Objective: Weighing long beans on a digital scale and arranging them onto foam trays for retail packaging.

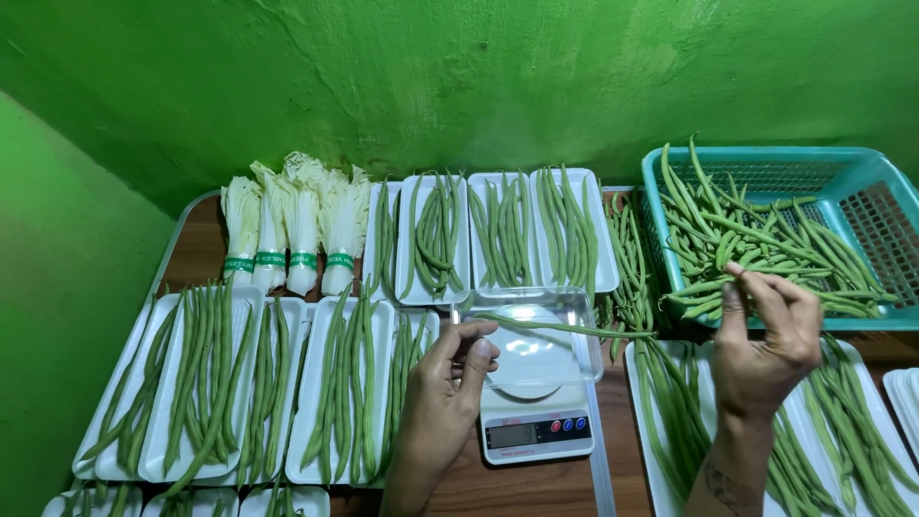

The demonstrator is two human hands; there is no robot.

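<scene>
Left hand [448,378]: raised from 6 o'clock, palm turned inward, thumb and forefinger pinching the near end of one long bean [565,328]. Bean held level across the clear tray [584,330] on the white scale [536,426], tip pointing to 3 o'clock.

Right hand [766,335]: wrist upright at 4 o'clock, back toward the camera, fingertips [737,273] pressed together at the front rim of the teal basket [862,191]; whether a bean is caught between them cannot be told. Tattoo on forearm.

Basket at 2 o'clock, part filled with loose beans [756,239].

Filled white trays [498,230] in a row at 12 o'clock; more at 9 o'clock and 4 o'clock.

Banded cabbages [292,230] at 11 o'clock, leaning on the green wall.

Scale at centre on a brown table [536,488], display facing 6 o'clock.
</scene>
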